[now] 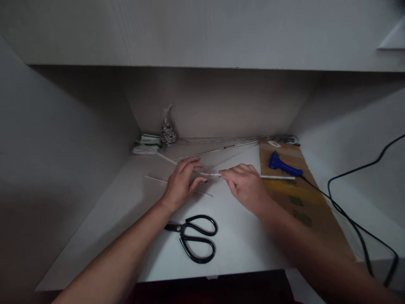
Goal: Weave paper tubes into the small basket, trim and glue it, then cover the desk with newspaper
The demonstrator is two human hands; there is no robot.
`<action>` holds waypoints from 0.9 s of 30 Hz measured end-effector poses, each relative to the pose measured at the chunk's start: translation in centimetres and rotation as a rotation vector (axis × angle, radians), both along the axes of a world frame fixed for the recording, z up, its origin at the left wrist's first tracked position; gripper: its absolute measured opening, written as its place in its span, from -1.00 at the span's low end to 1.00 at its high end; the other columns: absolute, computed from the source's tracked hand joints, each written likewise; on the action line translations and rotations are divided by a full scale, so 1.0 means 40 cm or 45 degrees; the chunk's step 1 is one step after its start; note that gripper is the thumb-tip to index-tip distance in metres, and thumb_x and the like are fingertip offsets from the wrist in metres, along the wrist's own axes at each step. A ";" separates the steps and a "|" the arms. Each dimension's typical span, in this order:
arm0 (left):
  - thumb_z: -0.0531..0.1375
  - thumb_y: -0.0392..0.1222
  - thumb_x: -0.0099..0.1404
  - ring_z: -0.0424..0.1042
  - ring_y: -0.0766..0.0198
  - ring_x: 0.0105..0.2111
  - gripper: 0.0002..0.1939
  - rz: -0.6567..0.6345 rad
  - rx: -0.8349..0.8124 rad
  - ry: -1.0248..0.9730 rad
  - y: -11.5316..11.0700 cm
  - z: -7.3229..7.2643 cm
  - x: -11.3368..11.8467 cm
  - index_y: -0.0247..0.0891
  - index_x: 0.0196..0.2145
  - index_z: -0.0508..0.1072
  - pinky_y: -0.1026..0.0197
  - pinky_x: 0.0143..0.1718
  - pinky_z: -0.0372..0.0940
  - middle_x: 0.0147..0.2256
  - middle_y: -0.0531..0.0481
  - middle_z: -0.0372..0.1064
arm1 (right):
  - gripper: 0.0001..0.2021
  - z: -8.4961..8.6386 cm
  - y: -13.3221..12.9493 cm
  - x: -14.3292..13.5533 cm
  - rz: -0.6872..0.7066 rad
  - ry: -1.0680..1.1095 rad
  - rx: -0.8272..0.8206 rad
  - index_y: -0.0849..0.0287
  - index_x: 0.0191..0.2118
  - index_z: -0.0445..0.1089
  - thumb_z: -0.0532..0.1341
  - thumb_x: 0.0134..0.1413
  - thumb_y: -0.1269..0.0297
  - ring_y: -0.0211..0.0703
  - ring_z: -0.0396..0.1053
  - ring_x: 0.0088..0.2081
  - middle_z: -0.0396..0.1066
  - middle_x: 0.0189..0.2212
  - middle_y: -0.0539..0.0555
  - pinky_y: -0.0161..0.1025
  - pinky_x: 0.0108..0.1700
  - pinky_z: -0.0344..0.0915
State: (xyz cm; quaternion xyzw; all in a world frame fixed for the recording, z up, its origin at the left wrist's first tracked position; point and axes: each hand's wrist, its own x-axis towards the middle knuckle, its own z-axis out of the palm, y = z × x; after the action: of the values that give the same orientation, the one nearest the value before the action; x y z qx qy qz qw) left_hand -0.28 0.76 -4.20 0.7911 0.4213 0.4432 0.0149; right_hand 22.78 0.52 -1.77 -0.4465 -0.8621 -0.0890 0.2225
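A thin white stick, perhaps rolled paper (211, 174), runs crosswise between my hands. My right hand (245, 185) pinches it between thumb and fingertips. Around its left part, my left hand (182, 185) has thumb and fingers apart; whether they touch the stick I cannot tell. A second thin white stick (204, 194) lies on the white surface (234, 240), partly covered by my left hand. Closer to me are black-handled scissors (198, 238), their blade tips hidden behind my left forearm.
A blue glue gun (286, 165) rests on brown cardboard (316, 228) at right, its black cord (351, 219) trailing off. Along the back are a white-green packet (147, 144), a whitened pine cone (168, 132) and long thin rods (218, 147). A panel (202, 33) overhangs the nook.
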 end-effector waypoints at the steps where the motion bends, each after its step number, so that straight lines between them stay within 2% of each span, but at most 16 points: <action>1: 0.20 -0.12 0.32 0.27 0.11 0.11 -0.64 0.044 0.039 -0.015 0.000 0.005 -0.004 -0.20 0.05 0.34 0.06 0.04 0.28 0.09 -0.19 0.30 | -0.73 0.013 0.023 0.008 -0.025 -0.046 0.012 0.08 -0.13 0.51 0.05 0.30 0.33 -0.07 0.33 -0.22 0.53 -0.34 0.07 -0.14 -0.13 0.05; 3: 0.19 -0.11 0.32 0.27 0.12 0.12 -0.62 0.115 0.116 -0.021 0.003 0.013 -0.016 -0.18 0.08 0.33 0.06 0.07 0.26 0.10 -0.18 0.30 | -0.72 0.041 0.086 0.029 -0.084 -0.133 0.030 0.10 -0.12 0.50 0.03 0.30 0.31 -0.03 0.31 -0.22 0.53 -0.31 0.10 -0.13 -0.14 0.03; 5: 0.16 -0.14 0.35 0.36 0.15 -0.02 -0.78 0.144 0.156 0.014 0.008 0.018 -0.030 -0.19 -0.07 0.45 0.10 0.02 0.27 -0.08 -0.12 0.45 | -0.70 0.065 0.163 0.054 -0.151 -0.207 0.011 0.12 -0.10 0.50 0.02 0.30 0.29 -0.01 0.29 -0.18 0.53 -0.23 0.14 -0.11 -0.13 0.02; 7: 0.16 -0.16 0.35 0.39 0.17 -0.16 -0.86 0.181 0.122 0.072 0.015 0.017 -0.042 -0.20 -0.23 0.51 0.12 -0.06 0.27 -0.28 -0.05 0.51 | -0.70 0.079 0.238 0.079 -0.214 -0.266 -0.031 0.13 -0.07 0.49 0.02 0.29 0.32 0.03 0.27 -0.11 0.52 -0.17 0.17 -0.09 -0.09 0.01; 9: 0.19 -0.14 0.32 0.40 0.16 -0.24 -0.86 0.263 0.042 0.127 0.021 0.015 -0.050 -0.21 -0.32 0.52 0.12 -0.13 0.26 -0.36 -0.02 0.52 | -0.70 0.079 0.295 0.098 -0.297 -0.263 -0.040 0.16 -0.05 0.48 0.04 0.25 0.37 0.10 0.22 -0.01 0.48 -0.09 0.22 -0.05 -0.04 0.00; 11: 0.19 -0.09 0.31 0.40 0.14 -0.28 -0.80 0.375 -0.028 0.195 0.026 0.014 -0.055 -0.21 -0.39 0.52 0.12 -0.18 0.25 -0.40 -0.02 0.52 | -0.68 0.064 0.326 0.102 -0.371 -0.212 -0.046 0.24 -0.02 0.46 0.05 0.22 0.39 0.18 0.18 0.05 0.42 -0.01 0.30 0.00 -0.01 0.00; 13: 0.15 -0.03 0.33 0.40 0.14 -0.35 -0.71 0.474 -0.090 0.298 0.028 0.015 -0.058 -0.22 -0.46 0.49 0.14 -0.27 0.22 -0.47 -0.03 0.49 | -0.70 0.036 0.331 0.087 -0.340 -0.189 -0.105 0.25 -0.04 0.48 0.08 0.20 0.36 0.15 0.23 0.02 0.43 -0.04 0.30 -0.04 -0.02 0.05; 15: 0.09 -0.02 0.37 0.40 0.15 -0.39 -0.64 0.539 -0.149 0.405 0.028 0.015 -0.059 -0.22 -0.51 0.47 0.16 -0.35 0.18 -0.51 -0.04 0.47 | -0.77 0.000 0.322 0.061 -0.200 -0.224 -0.205 0.16 -0.12 0.52 0.15 0.17 0.31 0.02 0.30 -0.06 0.49 -0.14 0.19 -0.16 -0.06 0.11; 17: 0.06 -0.05 0.38 0.41 0.14 -0.39 -0.63 0.556 -0.211 0.481 0.029 0.013 -0.060 -0.22 -0.50 0.47 0.17 -0.38 0.16 -0.50 -0.05 0.48 | -0.82 -0.033 0.311 0.033 -0.086 -0.252 -0.281 0.13 -0.17 0.52 0.21 0.14 0.31 -0.06 0.32 -0.10 0.50 -0.21 0.12 -0.24 -0.08 0.13; 19: 0.08 -0.07 0.37 0.43 0.12 -0.35 -0.68 0.532 -0.269 0.503 0.030 0.009 -0.060 -0.21 -0.45 0.50 0.16 -0.37 0.17 -0.46 -0.06 0.51 | -0.84 -0.055 0.303 0.016 -0.042 -0.253 -0.306 0.17 -0.17 0.49 0.21 0.14 0.35 -0.06 0.32 -0.11 0.49 -0.24 0.15 -0.25 -0.10 0.13; 23: 0.15 -0.13 0.31 0.44 0.09 -0.28 -0.83 0.446 -0.352 0.428 0.033 -0.001 -0.058 -0.17 -0.33 0.54 0.15 -0.30 0.23 -0.36 -0.03 0.54 | -0.89 -0.065 0.298 0.001 0.031 -0.237 -0.309 0.22 -0.25 0.46 0.18 0.15 0.43 -0.06 0.29 -0.15 0.45 -0.28 0.17 -0.23 -0.08 0.12; 27: 0.15 -0.15 0.30 0.45 0.11 -0.25 -0.83 0.394 -0.312 0.364 0.034 -0.008 -0.052 -0.18 -0.26 0.54 0.16 -0.25 0.26 -0.32 -0.04 0.54 | -0.88 -0.058 0.288 -0.036 0.112 -0.203 -0.322 0.20 -0.22 0.44 0.15 0.19 0.41 -0.10 0.29 -0.12 0.46 -0.25 0.14 -0.28 -0.07 0.13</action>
State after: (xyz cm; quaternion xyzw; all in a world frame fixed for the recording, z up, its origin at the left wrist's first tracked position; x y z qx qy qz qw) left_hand -2.35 2.11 -4.50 0.7641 0.5859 0.2693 -0.0169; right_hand 21.33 12.05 -4.10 -0.4241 -0.9001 -0.0051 0.0992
